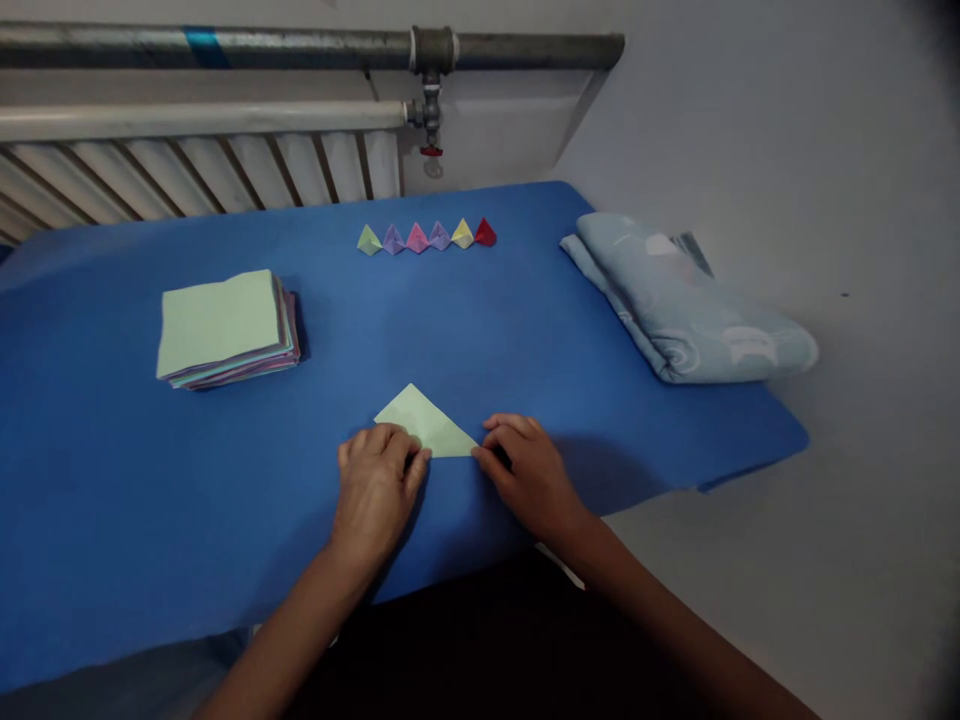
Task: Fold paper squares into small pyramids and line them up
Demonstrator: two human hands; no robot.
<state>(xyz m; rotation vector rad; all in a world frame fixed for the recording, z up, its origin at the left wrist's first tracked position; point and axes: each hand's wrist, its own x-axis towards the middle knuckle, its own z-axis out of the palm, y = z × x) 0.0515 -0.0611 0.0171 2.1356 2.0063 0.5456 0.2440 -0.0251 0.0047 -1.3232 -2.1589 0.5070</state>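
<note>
A pale green sheet of paper [424, 418], folded into a triangle, lies on the blue table cover [525, 330] near its front edge. My left hand [377, 490] rests on the triangle's left corner with its fingers curled and pressed down on the paper. At the right corner, my right hand [525, 470] pinches the fold with bent fingertips. Both hands touch the same sheet.
A stack of coloured paper squares [225, 330] sits to the left. A row of several small folded paper pieces [426, 237] lines the back. A folded light blue cloth [690, 305] lies at the right edge. A radiator [202, 175] and pipes run behind the table.
</note>
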